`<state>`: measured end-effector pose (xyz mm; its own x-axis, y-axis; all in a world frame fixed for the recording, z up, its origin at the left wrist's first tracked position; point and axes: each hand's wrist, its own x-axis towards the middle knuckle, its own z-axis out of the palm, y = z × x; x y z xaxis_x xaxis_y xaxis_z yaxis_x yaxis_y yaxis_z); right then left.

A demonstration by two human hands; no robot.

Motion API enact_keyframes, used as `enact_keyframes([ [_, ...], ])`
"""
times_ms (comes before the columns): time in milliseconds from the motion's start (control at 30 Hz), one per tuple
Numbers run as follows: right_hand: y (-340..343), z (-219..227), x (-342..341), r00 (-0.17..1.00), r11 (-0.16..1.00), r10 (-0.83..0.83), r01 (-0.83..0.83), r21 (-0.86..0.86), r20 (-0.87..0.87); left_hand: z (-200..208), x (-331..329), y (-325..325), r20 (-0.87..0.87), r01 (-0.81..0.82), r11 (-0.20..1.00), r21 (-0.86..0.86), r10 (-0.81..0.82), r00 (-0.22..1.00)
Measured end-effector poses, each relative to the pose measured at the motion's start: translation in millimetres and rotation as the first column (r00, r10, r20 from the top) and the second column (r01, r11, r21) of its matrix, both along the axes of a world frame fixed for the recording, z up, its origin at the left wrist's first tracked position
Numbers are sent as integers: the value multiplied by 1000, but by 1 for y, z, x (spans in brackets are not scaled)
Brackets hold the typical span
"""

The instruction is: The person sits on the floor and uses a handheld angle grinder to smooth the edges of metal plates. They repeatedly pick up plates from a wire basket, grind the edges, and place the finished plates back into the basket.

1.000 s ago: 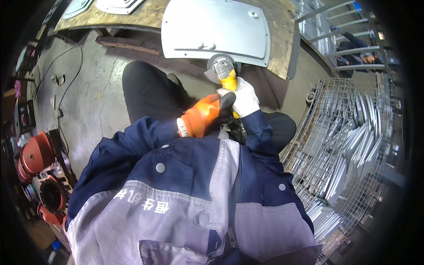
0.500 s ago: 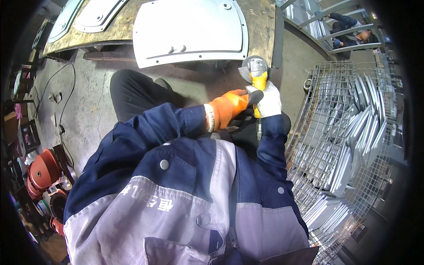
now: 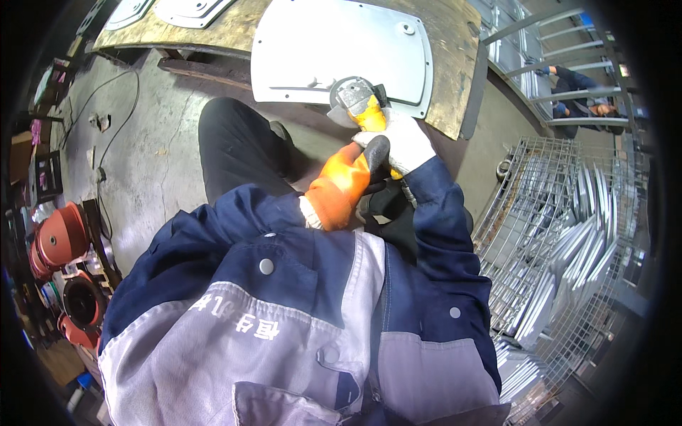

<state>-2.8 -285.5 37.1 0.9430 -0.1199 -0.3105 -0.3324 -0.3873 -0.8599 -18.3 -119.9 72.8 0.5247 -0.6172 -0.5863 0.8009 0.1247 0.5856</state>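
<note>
My right hand (image 3: 401, 142), in a white glove, is wrapped round a yellow angle grinder (image 3: 370, 112) with a grey head and a round disc. My left hand (image 3: 342, 184), in an orange glove with a dark thumb, closes on the grinder's lower body, against the right hand. Parts of the grip are hidden behind the gloves. The grinder's head lies over the near edge of a pale grey metal panel (image 3: 341, 50), and I cannot tell whether the disc touches it. Holes run along the panel's rim, and two small knobs sit near its front edge.
The panel lies on a wooden table (image 3: 455, 64), with similar panels (image 3: 192, 11) at its far left. A wire cage (image 3: 511, 234) with stacked metal plates stands at my right. A person (image 3: 582, 92) works at the far right. Reddish round housings (image 3: 60, 238) and a cable (image 3: 135, 106) are at left.
Both hands have moved left with the grinder, bringing its head from beside the panel's right corner to over its front edge. The view has shifted, so the table sits further right.
</note>
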Motion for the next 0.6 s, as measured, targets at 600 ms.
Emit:
enact_keyframes([
  [600, -93, 15, -58, 897, 853, -411, 442, 277, -166, -43, 0, -94, 387, 391, 920, -10, -357, 850],
])
